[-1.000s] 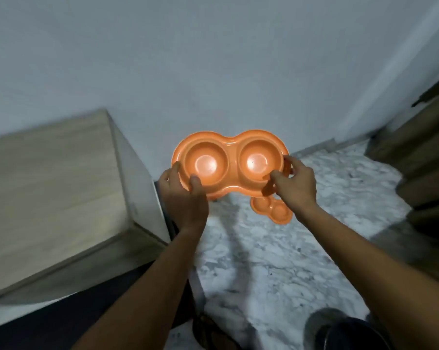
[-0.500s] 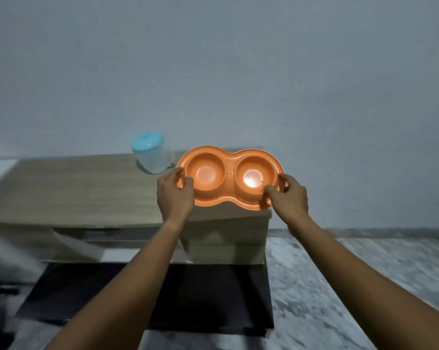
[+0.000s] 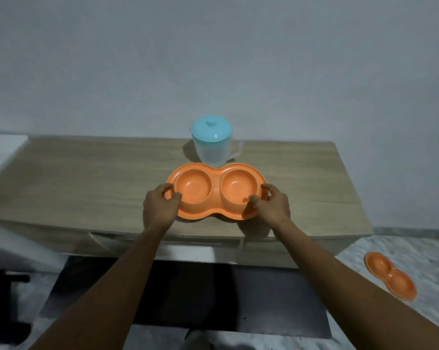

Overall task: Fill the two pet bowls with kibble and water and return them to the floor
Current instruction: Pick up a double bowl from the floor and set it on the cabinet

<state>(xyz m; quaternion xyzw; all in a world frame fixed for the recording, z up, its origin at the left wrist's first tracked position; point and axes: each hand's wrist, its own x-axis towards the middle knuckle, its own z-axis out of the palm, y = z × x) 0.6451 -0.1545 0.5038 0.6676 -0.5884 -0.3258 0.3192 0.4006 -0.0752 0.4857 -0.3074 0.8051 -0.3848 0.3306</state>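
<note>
An orange double pet bowl with two empty round wells rests on or just above the wooden cabinet top. My left hand grips its left end and my right hand grips its right end. Right behind it stands a clear pitcher with a light blue lid. A second orange double bowl lies empty on the marble floor at the lower right.
The cabinet backs onto a plain white wall. A black mat lies on the floor in front of the cabinet. A dark piece of furniture shows at the lower left edge.
Both hands carried the orange bowl from above the floor up and over the cabinet, then lowered it onto the top in front of the pitcher. The view swung to face the cabinet.
</note>
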